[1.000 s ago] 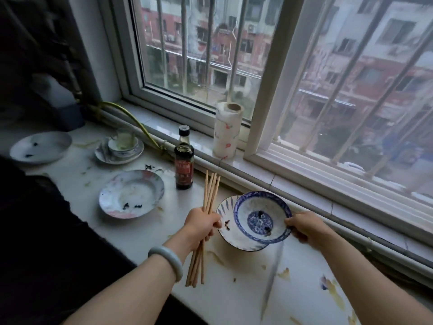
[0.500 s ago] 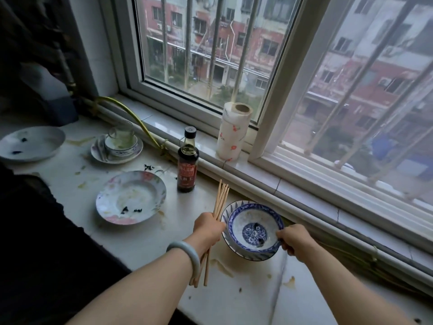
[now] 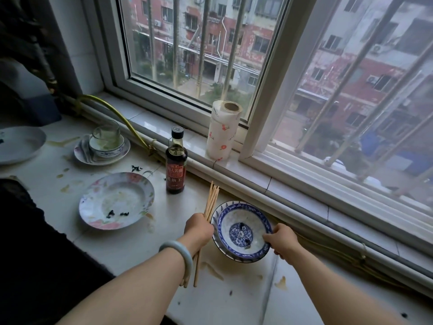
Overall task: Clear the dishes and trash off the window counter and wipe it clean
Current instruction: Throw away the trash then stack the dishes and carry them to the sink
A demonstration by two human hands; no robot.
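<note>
Blue-patterned bowl point(image 3: 241, 233) is nested in a striped-rim dish point(image 3: 216, 213), at the near middle of the counter point(image 3: 234, 299), tilted toward the camera. Right hand point(image 3: 282, 239) grips the bowl rim at 3 o'clock, fingers curled over the edge. Left hand point(image 3: 199, 228), at 9 o'clock of the bowl, is closed round a bundle of chopsticks point(image 3: 212, 200). Soy sauce bottle point(image 3: 176, 165) at 11 o'clock; floral plate point(image 3: 116, 200) at 10 o'clock; paper towel roll point(image 3: 223, 132) at 12, on the sill.

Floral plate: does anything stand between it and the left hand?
Nothing visible does. Only stained counter lies between the floral plate and the left hand. The bottle stands farther back, off that line. The hand itself grips chopsticks, so it is not free.
</note>
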